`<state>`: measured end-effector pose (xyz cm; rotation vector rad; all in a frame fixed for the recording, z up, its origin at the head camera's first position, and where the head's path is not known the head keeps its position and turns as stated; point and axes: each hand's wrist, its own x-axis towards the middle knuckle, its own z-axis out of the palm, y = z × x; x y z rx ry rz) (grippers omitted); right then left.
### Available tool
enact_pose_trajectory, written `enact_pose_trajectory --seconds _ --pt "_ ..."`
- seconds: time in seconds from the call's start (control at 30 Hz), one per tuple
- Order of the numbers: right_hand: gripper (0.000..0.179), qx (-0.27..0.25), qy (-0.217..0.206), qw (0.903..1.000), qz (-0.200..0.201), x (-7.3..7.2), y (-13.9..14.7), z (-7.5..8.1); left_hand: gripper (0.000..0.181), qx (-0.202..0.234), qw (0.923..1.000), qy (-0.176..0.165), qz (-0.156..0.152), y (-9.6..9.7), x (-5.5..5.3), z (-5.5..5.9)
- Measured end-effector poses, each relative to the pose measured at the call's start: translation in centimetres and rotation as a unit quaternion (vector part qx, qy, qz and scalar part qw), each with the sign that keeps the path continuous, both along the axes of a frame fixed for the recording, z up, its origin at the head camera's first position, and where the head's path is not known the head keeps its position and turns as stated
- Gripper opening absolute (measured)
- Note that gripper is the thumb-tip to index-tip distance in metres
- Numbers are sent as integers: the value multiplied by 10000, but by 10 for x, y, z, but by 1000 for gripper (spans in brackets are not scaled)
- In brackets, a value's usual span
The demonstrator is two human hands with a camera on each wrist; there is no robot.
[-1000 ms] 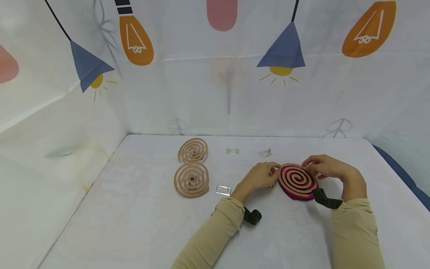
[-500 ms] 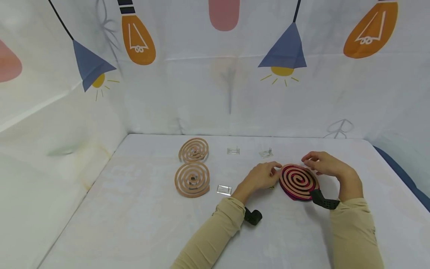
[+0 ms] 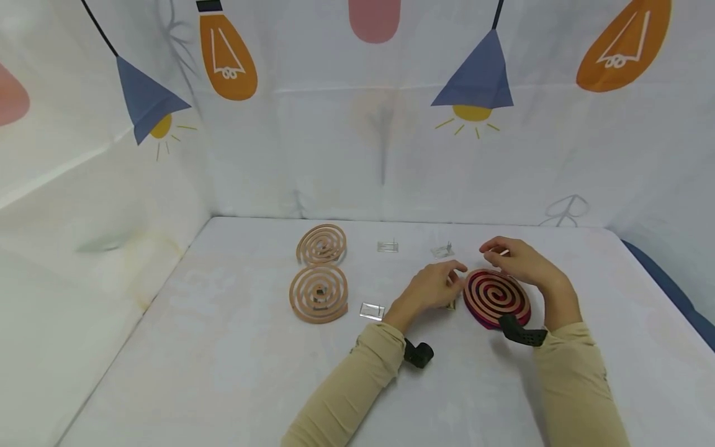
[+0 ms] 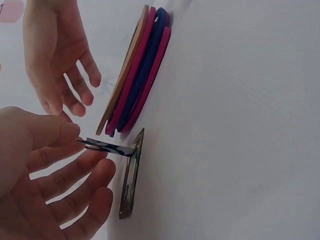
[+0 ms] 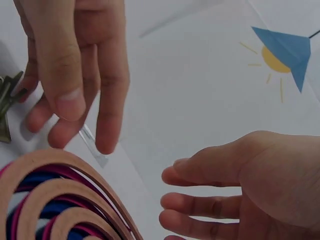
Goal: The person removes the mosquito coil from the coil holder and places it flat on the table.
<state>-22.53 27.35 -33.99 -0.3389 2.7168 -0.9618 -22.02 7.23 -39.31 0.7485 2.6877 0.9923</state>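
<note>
A stack of mosquito coils (image 3: 496, 297) lies at the right of the table, tan on top with magenta and dark blue layers below. My left hand (image 3: 432, 287) hovers at its left edge, fingers loose and spread. A small metal coil stand (image 4: 129, 187) stands beside that hand with its prong upright. The left thumb is close to the prong; no grip on it shows. My right hand (image 3: 519, 261) is raised over the far side of the stack, fingers loosely bent, holding nothing. In the right wrist view the right hand (image 5: 250, 182) is apart from the stack.
Two tan coils, a far one (image 3: 321, 244) and a nearer one (image 3: 318, 294), lie left of centre. Several metal stands lie between: a near one (image 3: 372, 311), a back one (image 3: 388, 246) and a back right one (image 3: 442, 251). A printed cloth wall (image 3: 335, 155) closes the back.
My right hand has come off the stack's right edge and moved up and left over its far side. The left hand has barely shifted, and the stack stays in place.
</note>
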Motion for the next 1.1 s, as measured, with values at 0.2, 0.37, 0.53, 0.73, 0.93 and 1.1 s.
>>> enact_pose_trajectory --seconds 0.2,0.37,0.53,0.73,0.93,1.1 --pt "34 -166 269 9995 17 2 -9 -1 38 252 9996 -49 90 -6 -2 5" --pt "31 -151 657 9977 49 2 -15 0 40 523 9984 -46 209 -16 -6 12" --pt "30 -287 873 9957 139 -1 -26 2 41 502 9986 145 6 -29 -8 15" --pt "29 -468 1054 9933 108 -4 -41 1 42 510 9979 363 -156 -50 -7 18" --pt "29 -625 1167 9912 -38 -4 -51 -1 39 441 9973 569 -151 -72 -8 23" --pt "26 -809 1259 9887 -29 -3 -62 -6 38 473 9965 650 -215 -87 -9 24"
